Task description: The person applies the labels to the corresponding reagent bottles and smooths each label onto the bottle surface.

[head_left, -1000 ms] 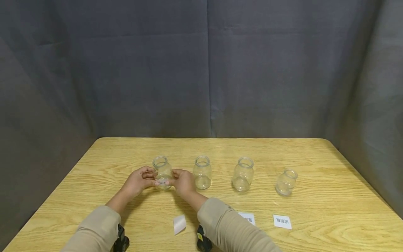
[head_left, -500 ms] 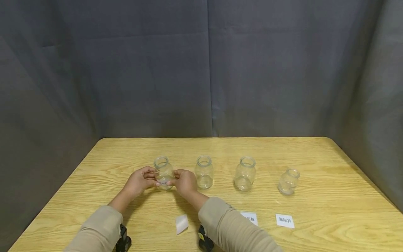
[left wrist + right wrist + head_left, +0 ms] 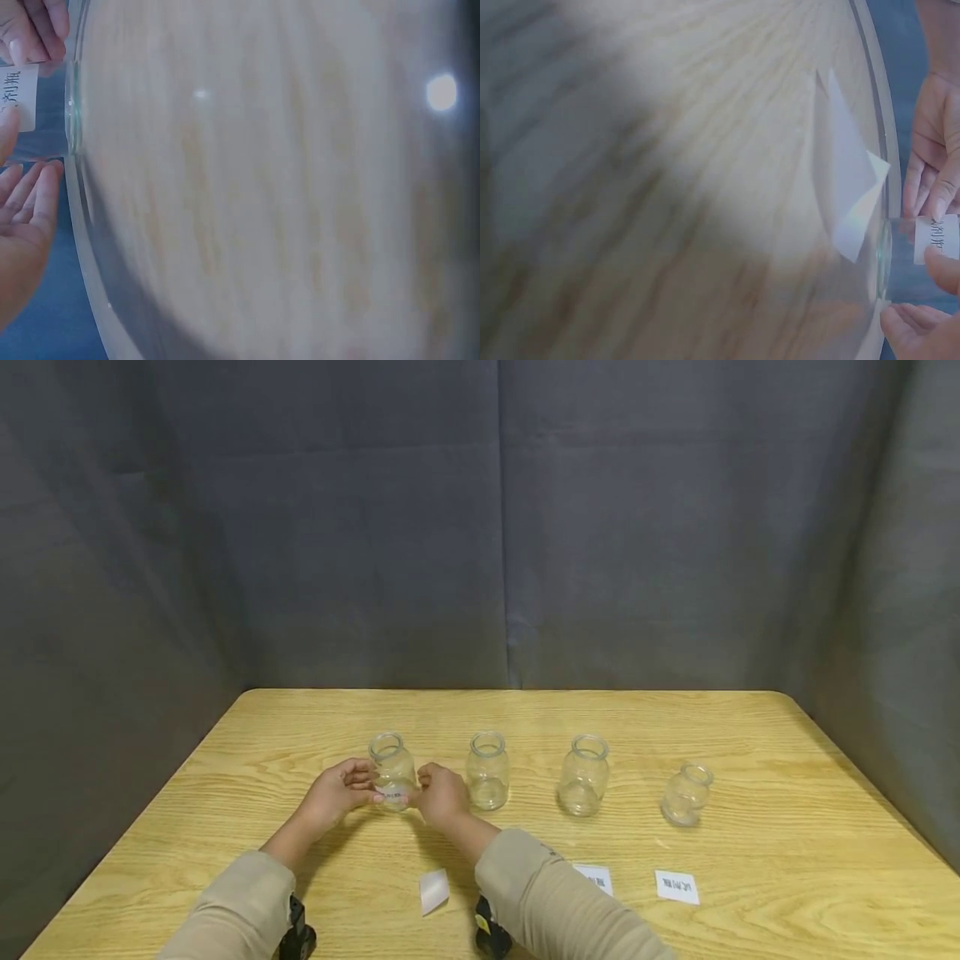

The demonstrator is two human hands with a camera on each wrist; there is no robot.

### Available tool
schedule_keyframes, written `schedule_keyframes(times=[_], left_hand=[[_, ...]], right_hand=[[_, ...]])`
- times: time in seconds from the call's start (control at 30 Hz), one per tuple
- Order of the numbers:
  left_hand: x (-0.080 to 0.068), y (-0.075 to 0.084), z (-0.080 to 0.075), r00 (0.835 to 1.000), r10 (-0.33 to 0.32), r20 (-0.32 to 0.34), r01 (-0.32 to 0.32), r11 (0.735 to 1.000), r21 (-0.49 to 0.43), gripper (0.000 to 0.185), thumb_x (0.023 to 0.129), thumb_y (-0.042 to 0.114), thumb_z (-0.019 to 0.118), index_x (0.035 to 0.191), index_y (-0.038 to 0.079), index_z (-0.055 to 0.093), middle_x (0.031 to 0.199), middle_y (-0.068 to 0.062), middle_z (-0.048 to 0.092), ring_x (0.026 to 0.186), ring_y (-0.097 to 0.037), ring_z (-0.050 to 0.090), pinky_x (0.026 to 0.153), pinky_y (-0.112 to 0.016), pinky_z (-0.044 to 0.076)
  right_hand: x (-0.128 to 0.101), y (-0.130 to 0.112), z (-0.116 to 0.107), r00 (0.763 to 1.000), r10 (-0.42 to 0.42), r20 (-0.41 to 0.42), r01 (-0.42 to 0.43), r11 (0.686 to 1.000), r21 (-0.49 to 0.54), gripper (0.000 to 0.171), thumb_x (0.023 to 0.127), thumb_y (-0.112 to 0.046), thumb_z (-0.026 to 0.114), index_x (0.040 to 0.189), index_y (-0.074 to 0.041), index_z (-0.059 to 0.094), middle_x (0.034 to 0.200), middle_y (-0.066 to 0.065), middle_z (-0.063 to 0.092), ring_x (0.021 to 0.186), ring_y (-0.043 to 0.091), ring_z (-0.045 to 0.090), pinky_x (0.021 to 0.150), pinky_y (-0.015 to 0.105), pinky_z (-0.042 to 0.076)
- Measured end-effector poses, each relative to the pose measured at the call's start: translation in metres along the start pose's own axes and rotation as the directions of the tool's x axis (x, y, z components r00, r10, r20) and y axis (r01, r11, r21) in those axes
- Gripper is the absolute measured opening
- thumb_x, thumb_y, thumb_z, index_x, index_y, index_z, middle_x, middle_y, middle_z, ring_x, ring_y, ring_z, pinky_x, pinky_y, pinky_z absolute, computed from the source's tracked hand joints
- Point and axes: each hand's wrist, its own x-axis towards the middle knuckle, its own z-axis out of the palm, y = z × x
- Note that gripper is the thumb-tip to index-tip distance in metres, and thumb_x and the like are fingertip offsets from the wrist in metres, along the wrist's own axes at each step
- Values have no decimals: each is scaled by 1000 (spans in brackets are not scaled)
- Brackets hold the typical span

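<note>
A clear glass jar (image 3: 392, 764) stands upright on the table at the left end of a row of jars. My left hand (image 3: 332, 796) holds its left side, with the thumb on the front and the fingers round the side. From the right, my right hand (image 3: 442, 795) holds the same jar, its thumb also at the front. Between the thumbs lies a white printed label (image 3: 24, 97) against the glass, partly covered by a thumb in both wrist views.
Two similar jars (image 3: 487, 772) (image 3: 583, 777) and a smaller jar (image 3: 686, 795) stand to the right on the wooden table (image 3: 300, 718). Nearer lie a curled blank paper piece (image 3: 433, 892) and printed labels (image 3: 677, 887) (image 3: 596, 877), one partly behind the right sleeve. Grey curtains (image 3: 375, 527) surround the table.
My right thumb has slid slightly right along the label, and more of its print shows. Both hands stay at the jar. The head view has shifted slightly.
</note>
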Motion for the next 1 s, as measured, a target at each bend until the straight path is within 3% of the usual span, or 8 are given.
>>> schedule_keyframes(times=[0.17,0.33,0.57,1.0], left_hand=[[-6,1,1,1000,-21,-4,21,1000,1,53,85,10,63,129,-9,39,124,-28,48,113,-38,49,88,-37,49],[-12,1,1,999,-32,-14,32,999,20,53,86,15,64,128,-7,41,123,-26,49,111,-36,51,88,-38,49],[-26,6,3,999,-43,-31,45,997,56,51,86,15,63,127,-7,42,122,-25,49,109,-35,51,85,-37,50],[-42,17,14,999,-33,-12,33,999,40,41,85,14,63,118,-7,50,112,-20,56,98,-25,55,79,-33,50]], right_hand=[[-5,0,-5,1000,-21,19,20,999,27,35,78,-10,71,106,5,59,104,19,64,96,32,61,78,34,53],[-13,-3,-13,996,-24,90,18,997,69,30,81,-12,68,104,4,59,103,17,64,94,32,61,76,37,53],[-24,-7,-25,991,-41,128,25,992,125,30,83,-16,67,104,4,59,100,15,64,91,29,62,75,36,53],[-41,3,-57,976,-102,191,68,982,177,37,84,-19,65,109,8,56,100,15,63,92,28,61,80,39,52]])
